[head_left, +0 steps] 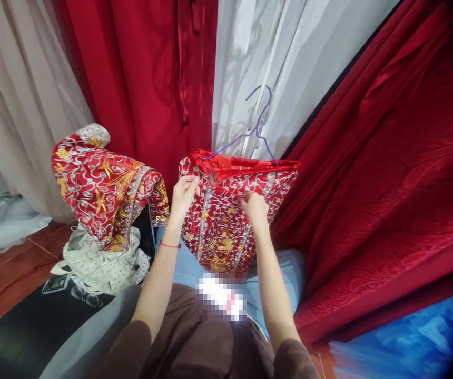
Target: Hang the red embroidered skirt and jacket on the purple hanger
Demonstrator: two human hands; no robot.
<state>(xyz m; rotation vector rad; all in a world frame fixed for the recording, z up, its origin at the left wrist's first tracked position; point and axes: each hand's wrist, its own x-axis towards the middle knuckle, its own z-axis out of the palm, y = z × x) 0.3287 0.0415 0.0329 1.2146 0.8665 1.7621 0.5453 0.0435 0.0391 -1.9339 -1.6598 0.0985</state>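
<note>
A red embroidered garment (226,221), with silver scrolls and gold motifs, hangs in front of me from a purple wire hanger (256,129). Plain red fabric (234,164) lines its top edge, which looks like a waistband. My left hand (185,197) is at the upper left of the garment, thumb and fingertips pinched together. Lower and to the right, my right hand (255,208) is closed in front of the embroidery, its fingers curled in. What lies between the fingers of either hand is too small to make out.
On the left, another red and gold embroidered piece (104,184) rests over a dotted white cloth (108,258). Sunglasses (86,296) lie on a black surface (32,326). Red curtains (388,173) flank the right side; blue tulle (416,337) spreads at lower right.
</note>
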